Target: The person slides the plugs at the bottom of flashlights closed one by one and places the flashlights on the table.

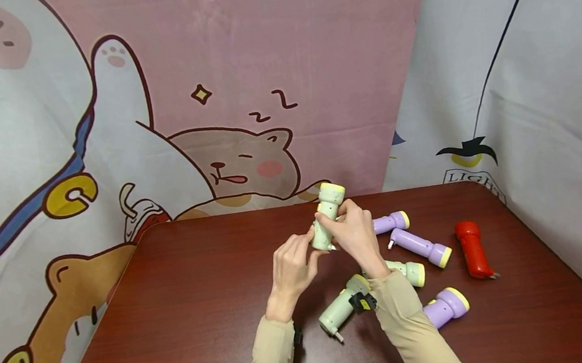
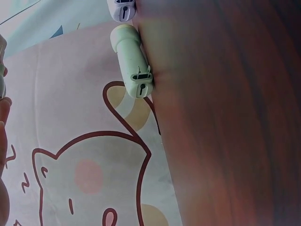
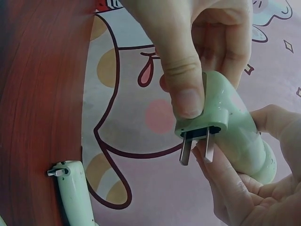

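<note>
A pale green flashlight with a yellow-rimmed head is raised above the table, head end up. My right hand grips its body from the right. From the lower left, my left hand pinches the tail end with thumb and fingers. In the right wrist view, two metal plug prongs stick out of the tail of this flashlight, and the left thumb presses right beside them. Only a sliver of fingers shows at the left wrist view's edge.
On the table, two more green flashlights lie under and beside my right forearm. Several purple flashlights lie to the right, with a red flashlight farther right. A printed cloth hangs behind the table.
</note>
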Motion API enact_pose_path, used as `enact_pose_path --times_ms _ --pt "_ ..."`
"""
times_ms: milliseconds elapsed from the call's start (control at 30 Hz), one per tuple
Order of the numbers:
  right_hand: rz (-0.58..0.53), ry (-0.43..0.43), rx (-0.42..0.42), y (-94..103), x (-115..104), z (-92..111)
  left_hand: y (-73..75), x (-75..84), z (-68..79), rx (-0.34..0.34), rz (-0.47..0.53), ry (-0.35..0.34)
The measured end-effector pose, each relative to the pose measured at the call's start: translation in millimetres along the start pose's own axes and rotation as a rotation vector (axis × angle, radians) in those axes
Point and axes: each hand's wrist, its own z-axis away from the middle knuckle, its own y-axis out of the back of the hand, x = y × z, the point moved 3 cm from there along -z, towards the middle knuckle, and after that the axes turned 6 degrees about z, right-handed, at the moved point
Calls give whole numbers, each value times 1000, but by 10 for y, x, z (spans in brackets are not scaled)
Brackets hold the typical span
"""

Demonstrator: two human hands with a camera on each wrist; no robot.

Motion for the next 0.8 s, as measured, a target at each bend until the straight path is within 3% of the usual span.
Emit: enact_pose_path --times_ms 800 --pt "20 -6 -15 -29 1 -8 -5 -8 20 -12 11 6"
